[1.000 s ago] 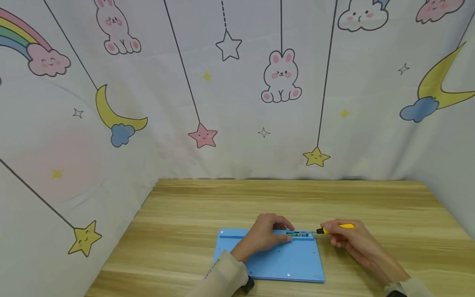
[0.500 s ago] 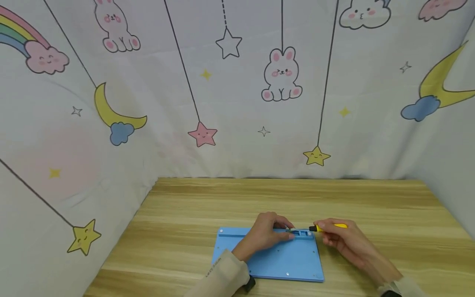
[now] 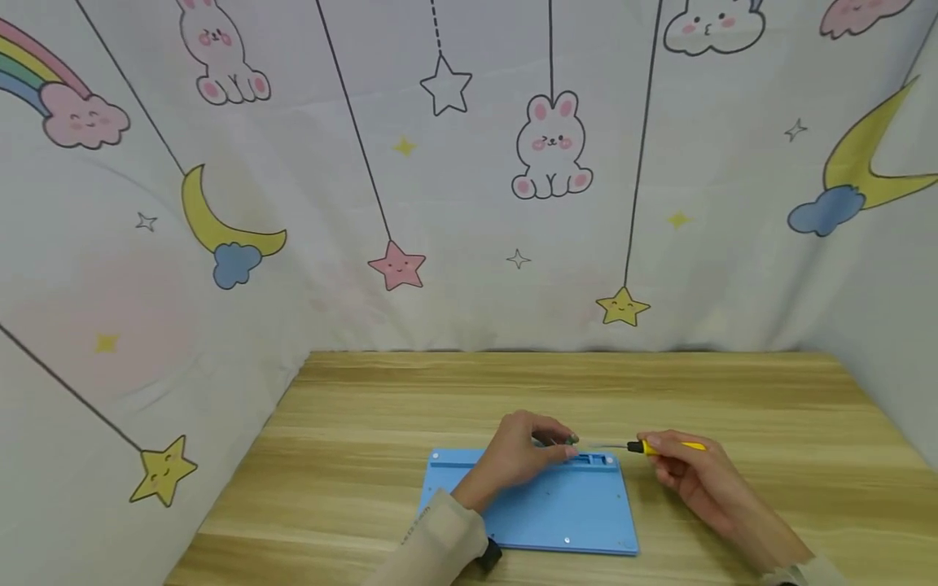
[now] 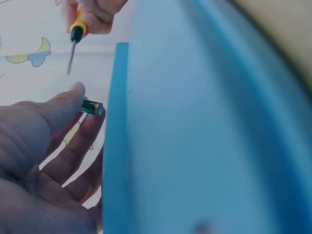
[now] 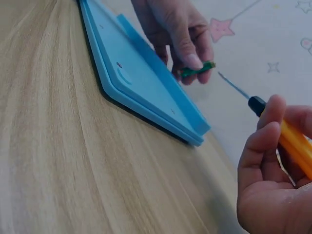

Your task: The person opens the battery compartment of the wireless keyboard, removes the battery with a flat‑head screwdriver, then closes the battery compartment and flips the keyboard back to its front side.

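Observation:
A flat blue device (image 3: 557,513), like an upturned keyboard with small screws in its back, lies on the table. Along its raised far edge, the uncovered battery slot (image 3: 595,460) shows to the right of my left fingers. My left hand (image 3: 516,452) pinches a small green battery (image 4: 91,107) between thumb and fingers, just above that edge. My right hand (image 3: 696,480) grips a screwdriver (image 5: 295,144) by its yellow handle. Its bare metal tip points left, a short gap from the battery in the right wrist view.
The wood-grain table (image 3: 352,407) extends around the device on all sides. A pale curtain (image 3: 469,309) with printed bunnies, stars and moons hangs behind it and along both sides.
The battery has come up out of the slot and is now in my left fingers. The screwdriver tip first moved left into the slot, then drew back right, clear of it.

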Available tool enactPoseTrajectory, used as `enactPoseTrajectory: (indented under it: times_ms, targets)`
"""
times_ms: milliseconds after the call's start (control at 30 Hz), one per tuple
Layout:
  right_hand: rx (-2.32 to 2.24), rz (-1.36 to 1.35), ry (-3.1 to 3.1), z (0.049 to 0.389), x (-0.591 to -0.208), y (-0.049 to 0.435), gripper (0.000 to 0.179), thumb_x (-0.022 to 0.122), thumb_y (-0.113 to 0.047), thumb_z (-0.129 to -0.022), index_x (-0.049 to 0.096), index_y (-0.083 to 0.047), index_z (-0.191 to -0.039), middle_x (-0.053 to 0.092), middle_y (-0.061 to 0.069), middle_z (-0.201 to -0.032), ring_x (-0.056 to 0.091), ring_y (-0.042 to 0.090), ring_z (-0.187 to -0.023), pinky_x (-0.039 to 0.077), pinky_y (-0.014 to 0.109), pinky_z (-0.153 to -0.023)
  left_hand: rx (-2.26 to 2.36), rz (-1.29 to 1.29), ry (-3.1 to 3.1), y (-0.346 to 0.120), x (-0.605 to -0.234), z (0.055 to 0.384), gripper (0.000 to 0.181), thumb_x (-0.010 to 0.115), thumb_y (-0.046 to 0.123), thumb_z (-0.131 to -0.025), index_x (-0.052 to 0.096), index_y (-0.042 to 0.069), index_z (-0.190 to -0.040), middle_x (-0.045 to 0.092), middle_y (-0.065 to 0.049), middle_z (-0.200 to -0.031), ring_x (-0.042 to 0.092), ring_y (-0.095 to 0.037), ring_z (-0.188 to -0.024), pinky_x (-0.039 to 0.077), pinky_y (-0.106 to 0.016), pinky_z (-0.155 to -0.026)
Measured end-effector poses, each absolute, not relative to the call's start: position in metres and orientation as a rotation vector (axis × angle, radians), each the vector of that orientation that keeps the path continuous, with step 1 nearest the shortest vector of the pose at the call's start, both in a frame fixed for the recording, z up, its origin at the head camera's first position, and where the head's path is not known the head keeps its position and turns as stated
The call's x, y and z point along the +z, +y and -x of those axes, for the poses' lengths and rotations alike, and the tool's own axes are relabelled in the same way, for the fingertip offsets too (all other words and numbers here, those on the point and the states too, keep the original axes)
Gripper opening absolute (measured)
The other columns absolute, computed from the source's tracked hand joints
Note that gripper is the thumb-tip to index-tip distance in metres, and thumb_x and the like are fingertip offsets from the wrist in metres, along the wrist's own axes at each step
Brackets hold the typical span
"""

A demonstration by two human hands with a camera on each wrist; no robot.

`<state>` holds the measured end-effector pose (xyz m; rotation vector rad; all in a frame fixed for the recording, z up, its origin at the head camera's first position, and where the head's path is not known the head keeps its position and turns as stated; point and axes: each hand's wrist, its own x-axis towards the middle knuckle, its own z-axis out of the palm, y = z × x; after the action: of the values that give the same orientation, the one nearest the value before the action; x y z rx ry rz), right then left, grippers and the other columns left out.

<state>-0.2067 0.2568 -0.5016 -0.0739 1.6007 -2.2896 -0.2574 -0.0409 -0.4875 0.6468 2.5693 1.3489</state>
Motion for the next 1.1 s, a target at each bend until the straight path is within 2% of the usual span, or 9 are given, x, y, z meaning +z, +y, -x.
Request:
enactPoseTrajectory:
  times_ms: [200, 367, 567, 733, 800, 1000, 1100]
  targets:
    - [-2.221, 0.029, 1.704, 0.204, -0.502, 0.265, 0.029, 0.055, -0.016, -0.113, 0.083, -0.025, -0.116, 0.076, -0.009, -0.091, 0.068, 0.004, -0.079, 0.056, 0.02, -0.071, 1.321, -0.639, 2.62, -0.054, -0.474, 0.272, 0.019, 0.08, 0.026, -0.099, 0.084, 0.018, -0.116, 0.081, 0.001, -0.106, 0.067, -0.005, -0.091, 0.053, -0.022, -0.073]
    - [-2.126, 0.036, 1.804, 0.2, -0.503, 0.27, 0.025, 0.059, -0.016, -0.111, 0.081, -0.027, -0.111, 0.078, -0.009, -0.09, 0.071, 0.006, -0.082, 0.055, 0.024, -0.07, 1.293, -0.597, 2.681, -0.072, -0.467, 0.287, 0.021, 0.08, 0.023, -0.098, 0.081, 0.013, -0.117, 0.081, -0.005, -0.103, 0.066, -0.011, -0.087, 0.051, -0.023, -0.068]
    - [-2.087, 0.039, 1.861, 0.201, -0.502, 0.272, 0.02, 0.06, -0.017, -0.111, 0.079, -0.022, -0.109, 0.081, -0.006, -0.096, 0.072, 0.007, -0.088, 0.057, 0.025, -0.074, 1.219, -0.572, 2.713, -0.08, -0.467, 0.3, 0.012, 0.083, 0.016, -0.095, 0.079, 0.012, -0.106, 0.079, -0.007, -0.096, 0.067, -0.012, -0.081, 0.052, -0.024, -0.067]
    - [-2.004, -0.15, 2.126, 0.2, -0.501, 0.267, 0.012, 0.073, -0.022, -0.104, 0.08, -0.014, -0.098, 0.082, -0.007, -0.094, 0.069, 0.01, -0.086, 0.058, 0.027, -0.074, 1.011, -0.723, 2.757, -0.082, -0.47, 0.308, 0.006, 0.083, 0.01, -0.094, 0.082, 0.009, -0.099, 0.079, -0.007, -0.091, 0.067, -0.01, -0.077, 0.053, -0.024, -0.069]
    - [-1.937, -0.218, 2.276, 0.199, -0.501, 0.265, 0.014, 0.079, -0.025, -0.1, 0.079, -0.011, -0.096, 0.082, -0.009, -0.092, 0.067, 0.009, -0.083, 0.056, 0.026, -0.073, 0.93, -0.765, 2.775, -0.082, -0.472, 0.31, 0.005, 0.084, 0.009, -0.093, 0.082, 0.007, -0.097, 0.078, -0.006, -0.088, 0.065, -0.009, -0.075, 0.052, -0.024, -0.069]
    - [-1.386, -0.173, 2.909, 0.191, -0.502, 0.254, 0.019, 0.085, -0.031, -0.093, 0.077, -0.015, -0.089, 0.079, -0.007, -0.084, 0.057, 0.002, -0.071, 0.045, 0.024, -0.064, 0.84, -0.705, 2.771, -0.08, -0.474, 0.312, 0.006, 0.086, 0.011, -0.092, 0.084, 0.007, -0.097, 0.071, -0.001, -0.079, 0.056, -0.008, -0.071, 0.047, -0.022, -0.065]
    - [-1.095, -0.079, 3.083, 0.188, -0.502, 0.246, 0.017, 0.083, -0.028, -0.092, 0.07, -0.018, -0.087, 0.071, -0.006, -0.078, 0.054, 0.005, -0.069, 0.041, 0.024, -0.063, 0.83, -0.692, 2.756, -0.08, -0.474, 0.312, 0.006, 0.086, 0.01, -0.091, 0.084, 0.007, -0.096, 0.07, -0.001, -0.077, 0.055, -0.008, -0.069, 0.045, -0.022, -0.063]
